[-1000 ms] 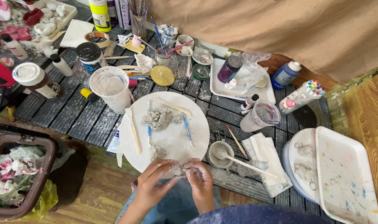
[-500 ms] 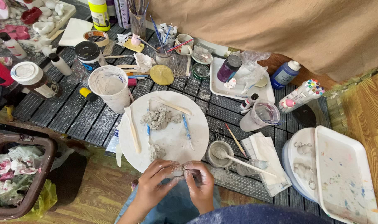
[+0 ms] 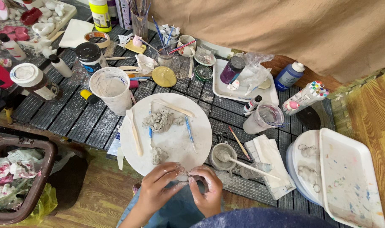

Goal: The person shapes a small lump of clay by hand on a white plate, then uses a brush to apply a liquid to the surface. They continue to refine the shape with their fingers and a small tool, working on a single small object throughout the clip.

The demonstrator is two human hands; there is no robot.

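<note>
Change: almost nothing had shifted since the earlier pictures; I saw both hands stay pinched together over the near edge of the round white board (image 3: 175, 145), and every tool on it lay where it had lain.
Left hand: my left hand (image 3: 158, 190) was curled narrow, fingertips pressing a small grey clay lump (image 3: 183, 174) from its own side.
Right hand: my right hand (image 3: 207, 190) was closed round the other side of the same lump, thumb on top, skin dusted pale with dried clay.
Clay lump: it sat between the two hands, just over the board's near rim; most of it was hidden, so I could not tell its form.
Progress: I judged the shaping early, since the lump showed no clear figure.
Left over: a larger ragged clay pile (image 3: 161, 120) lay at the board's middle and a smaller wad (image 3: 158, 155) nearer the hands, both rough and unworked.
Tools: a flat wooden stick (image 3: 134, 133) lay on the board's left part and a blue-handled modelling tool (image 3: 189, 133) on its right.
Slip: a small grey cup (image 3: 223, 155) with a stirring stick stood just right of the board, a white smeared tub (image 3: 112, 89) just beyond its far left edge.
</note>
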